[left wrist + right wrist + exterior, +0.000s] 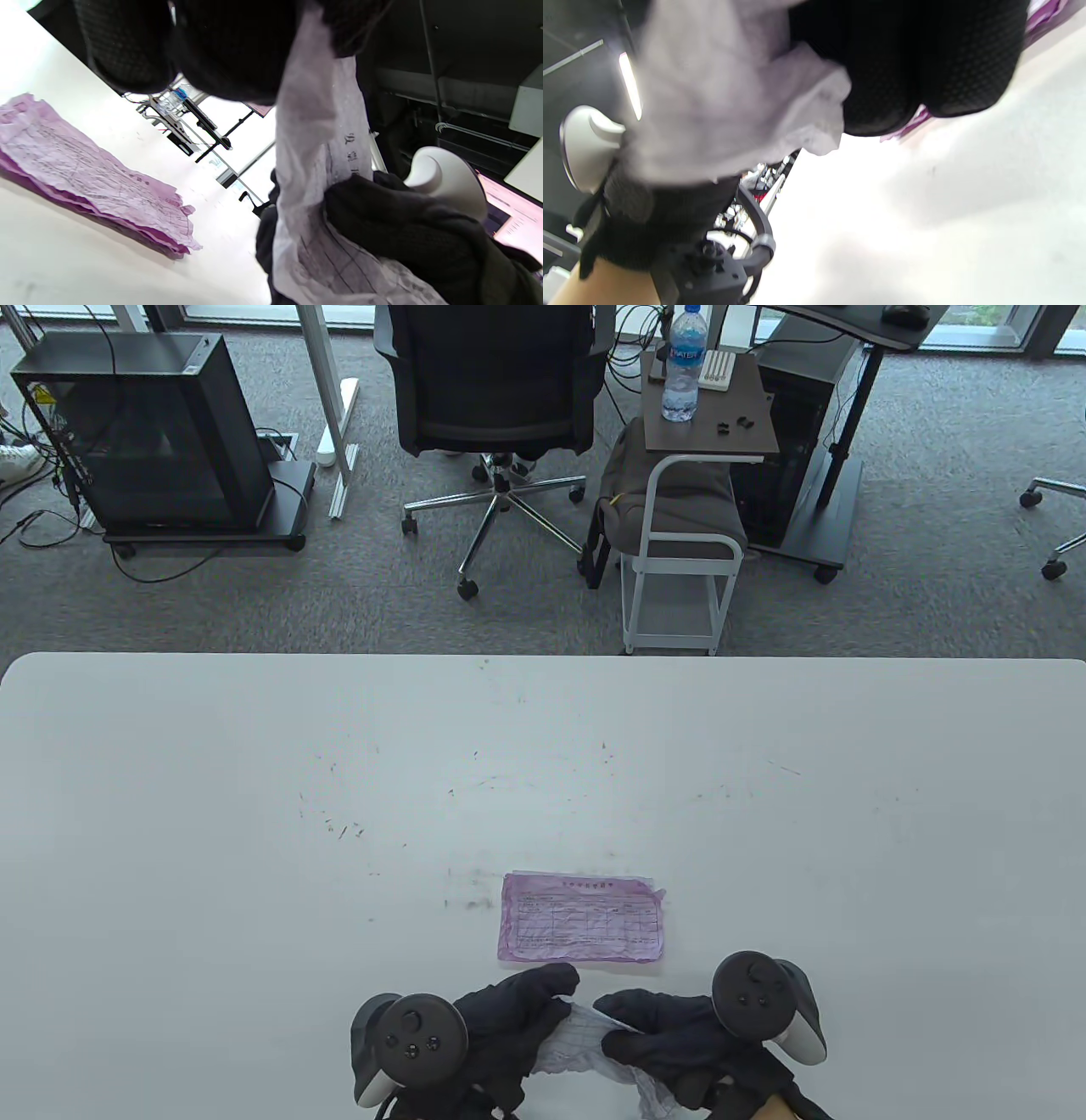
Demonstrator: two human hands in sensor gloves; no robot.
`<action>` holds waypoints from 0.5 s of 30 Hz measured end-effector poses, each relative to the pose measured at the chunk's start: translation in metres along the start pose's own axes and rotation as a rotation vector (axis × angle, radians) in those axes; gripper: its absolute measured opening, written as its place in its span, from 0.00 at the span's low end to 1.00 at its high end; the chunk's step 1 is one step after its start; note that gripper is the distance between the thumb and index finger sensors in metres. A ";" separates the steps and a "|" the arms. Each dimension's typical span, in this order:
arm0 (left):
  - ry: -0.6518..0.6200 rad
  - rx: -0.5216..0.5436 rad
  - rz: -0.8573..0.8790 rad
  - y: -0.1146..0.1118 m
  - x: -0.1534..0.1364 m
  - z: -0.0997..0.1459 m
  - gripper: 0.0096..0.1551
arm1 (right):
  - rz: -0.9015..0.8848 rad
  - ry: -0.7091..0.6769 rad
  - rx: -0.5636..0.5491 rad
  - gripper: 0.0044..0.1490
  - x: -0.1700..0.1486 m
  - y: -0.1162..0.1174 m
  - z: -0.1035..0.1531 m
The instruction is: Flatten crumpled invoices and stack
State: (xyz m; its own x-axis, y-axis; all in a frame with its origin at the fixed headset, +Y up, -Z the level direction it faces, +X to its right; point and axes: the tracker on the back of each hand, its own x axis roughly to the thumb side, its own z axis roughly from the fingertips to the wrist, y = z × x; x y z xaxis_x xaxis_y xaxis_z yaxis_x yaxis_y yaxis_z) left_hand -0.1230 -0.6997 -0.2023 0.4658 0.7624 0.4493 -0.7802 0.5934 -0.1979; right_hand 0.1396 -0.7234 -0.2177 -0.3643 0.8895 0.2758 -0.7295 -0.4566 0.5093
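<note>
- Holding one crumpled invoice (577, 1042) between both hands at the near edge of the table (254, 814), centre-right. Paper is pale lilac-white with a printed grid, still wrinkled.
- left hand (501, 1035): fingers closed on the invoice's left end; thumb tip on top of the sheet in the table view.
- right hand (670, 1035): fingers closed on the right end; the sheet's lower right corner hangs out below the glove.
- Flattened purple stack (582, 929) lies on the table just beyond the hands, not touching them. Edges ragged, a few sheets deep in the left wrist view (97, 186).
- Nothing sits between the hands and the stack; tabletop only has scuff marks.
- Off the table, far side: office chair (496, 398) at centre, PC tower on a cart (161, 441) far left, small side table (708, 415) with a water bottle (683, 364) right of the chair.
- Hidden/unclear: trackers cover the backs of both hands, so knuckles and the finger count on the paper can't be read.
- Near part of the invoice and both wrists are cut off by the frame's bottom edge.
- Right wrist view is blurred: glove, blurred paper (721, 97), white table, sliver of purple at top right. Grip detail unreadable there.
- Left wrist view shows the sheet running between the two gloves; print too small to read.
</note>
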 end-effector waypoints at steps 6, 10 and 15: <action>0.114 0.045 0.049 0.004 -0.018 0.001 0.22 | -0.058 0.026 -0.093 0.27 -0.007 -0.015 0.008; 0.199 -0.018 0.016 -0.001 -0.031 0.001 0.23 | 0.127 0.128 -0.046 0.27 -0.013 -0.015 0.010; 0.278 -0.199 -0.153 -0.019 -0.040 0.001 0.28 | 0.310 0.250 0.031 0.27 -0.021 -0.001 0.004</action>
State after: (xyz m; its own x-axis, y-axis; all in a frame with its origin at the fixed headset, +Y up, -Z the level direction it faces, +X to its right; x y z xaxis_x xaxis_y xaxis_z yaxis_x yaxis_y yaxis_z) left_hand -0.1269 -0.7421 -0.2153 0.6872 0.6862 0.2386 -0.6096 0.7233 -0.3244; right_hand 0.1501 -0.7419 -0.2205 -0.6967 0.6842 0.2155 -0.5464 -0.7008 0.4586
